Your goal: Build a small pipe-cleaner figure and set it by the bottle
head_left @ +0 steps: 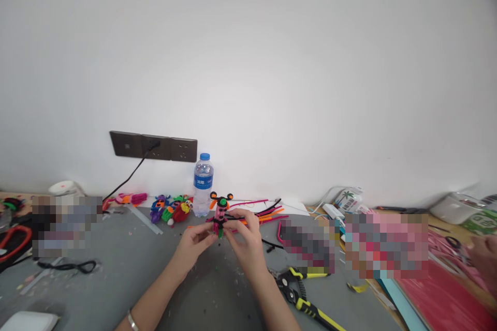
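Observation:
A small pipe-cleaner figure [221, 211] is held upright above the grey mat, between both sets of fingertips. It has a pink and magenta body, a green top, two black-and-orange curled ends and a green lower part. My left hand [194, 244] pinches its lower left side. From the right, my right hand [245, 232] grips it with thumb and fingers, its index finger reaching behind the body. Loose pipe cleaners [267, 213] in orange, magenta and black lie just behind my right hand. More finished figures [171, 210] lie to the left, near the wall.
A water bottle [203, 186] stands against the wall. Yellow-and-black wire strippers [297, 292] lie right of my right forearm. On the left are orange-handled scissors [15, 240] and a black cord loop [70, 267]. Another person's hand [483, 258] is at the far right, beside a red sheet [446, 295].

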Available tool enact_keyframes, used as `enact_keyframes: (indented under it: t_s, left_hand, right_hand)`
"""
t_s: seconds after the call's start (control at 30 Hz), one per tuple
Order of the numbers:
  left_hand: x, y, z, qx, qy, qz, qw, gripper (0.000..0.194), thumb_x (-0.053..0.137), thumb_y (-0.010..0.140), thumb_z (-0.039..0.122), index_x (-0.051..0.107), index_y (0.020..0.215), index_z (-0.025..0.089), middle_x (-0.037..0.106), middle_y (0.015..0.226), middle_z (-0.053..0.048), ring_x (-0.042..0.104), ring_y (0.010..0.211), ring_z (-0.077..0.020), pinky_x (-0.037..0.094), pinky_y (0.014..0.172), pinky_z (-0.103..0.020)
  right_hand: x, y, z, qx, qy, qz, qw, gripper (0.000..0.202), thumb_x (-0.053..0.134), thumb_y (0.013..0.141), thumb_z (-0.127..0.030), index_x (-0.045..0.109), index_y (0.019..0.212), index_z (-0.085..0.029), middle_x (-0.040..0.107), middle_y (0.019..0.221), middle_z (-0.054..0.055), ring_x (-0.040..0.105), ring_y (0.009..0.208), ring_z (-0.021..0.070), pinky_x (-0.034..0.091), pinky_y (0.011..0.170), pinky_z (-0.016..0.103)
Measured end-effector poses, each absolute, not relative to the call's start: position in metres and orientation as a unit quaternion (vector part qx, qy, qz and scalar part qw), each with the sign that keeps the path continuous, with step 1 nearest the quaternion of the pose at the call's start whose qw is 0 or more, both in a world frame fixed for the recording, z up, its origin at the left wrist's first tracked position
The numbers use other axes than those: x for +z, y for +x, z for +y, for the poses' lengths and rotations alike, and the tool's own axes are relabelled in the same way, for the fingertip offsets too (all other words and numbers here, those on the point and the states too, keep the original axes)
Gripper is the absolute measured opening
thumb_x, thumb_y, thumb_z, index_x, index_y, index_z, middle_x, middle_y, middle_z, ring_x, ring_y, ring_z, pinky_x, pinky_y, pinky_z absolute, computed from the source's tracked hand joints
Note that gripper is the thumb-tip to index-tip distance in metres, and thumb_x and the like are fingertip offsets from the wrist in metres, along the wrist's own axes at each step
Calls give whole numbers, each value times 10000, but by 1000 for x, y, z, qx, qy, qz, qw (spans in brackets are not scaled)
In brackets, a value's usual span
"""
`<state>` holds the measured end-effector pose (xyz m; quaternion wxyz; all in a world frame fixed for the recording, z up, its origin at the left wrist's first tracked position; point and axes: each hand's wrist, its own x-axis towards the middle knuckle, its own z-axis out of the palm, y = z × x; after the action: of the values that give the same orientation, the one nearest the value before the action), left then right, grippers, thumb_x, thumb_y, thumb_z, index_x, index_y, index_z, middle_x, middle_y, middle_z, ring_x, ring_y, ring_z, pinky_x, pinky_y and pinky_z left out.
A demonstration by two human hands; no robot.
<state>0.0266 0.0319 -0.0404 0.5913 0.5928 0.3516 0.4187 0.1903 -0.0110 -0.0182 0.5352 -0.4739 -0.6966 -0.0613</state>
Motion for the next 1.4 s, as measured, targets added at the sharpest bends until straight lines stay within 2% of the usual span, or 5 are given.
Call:
enact_keyframes:
  t_s: [0.87, 0.97, 1.1, 1.4]
  left_hand:
    - [-43, 27, 33, 415, 598, 360, 584, 455, 721, 705, 437, 741, 1044, 135, 714, 817, -67, 572, 749, -200, 451, 688, -277]
    - [-43, 27, 33, 419, 594, 369, 580, 455, 711, 708, 450, 736, 1031, 130, 712, 822, -71, 572, 745, -198, 452, 679, -274]
    - [-45, 28, 35, 427, 586, 386, 570, 437, 709, 696, 464, 736, 985, 137, 712, 847, -77, 588, 761, -209, 461, 667, -274]
    - [-55, 27, 38, 395, 657, 420, 486, 341, 694, 696, 396, 721, 923, 143, 676, 721, -42, 553, 627, -175, 415, 593, -260]
  right_hand:
    - [-21, 192, -10, -48, -480, -696, 531, 114, 599, 853, -155, 660, 854, -251, 606, 1018, 63, 565, 966, 234, 445, 785, 391]
    - [-21, 193, -9, -43, -479, -699, 529, 119, 605, 858, -167, 639, 931, -255, 617, 1004, 67, 574, 958, 239, 443, 790, 404]
    - [-20, 199, -8, -22, -479, -684, 550, 244, 642, 844, -205, 575, 1075, -243, 627, 1030, 78, 572, 994, 249, 447, 836, 417]
    - [-16, 209, -6, 16, -488, -626, 608, 102, 603, 866, -213, 630, 962, -234, 601, 1002, 74, 570, 980, 245, 458, 841, 418]
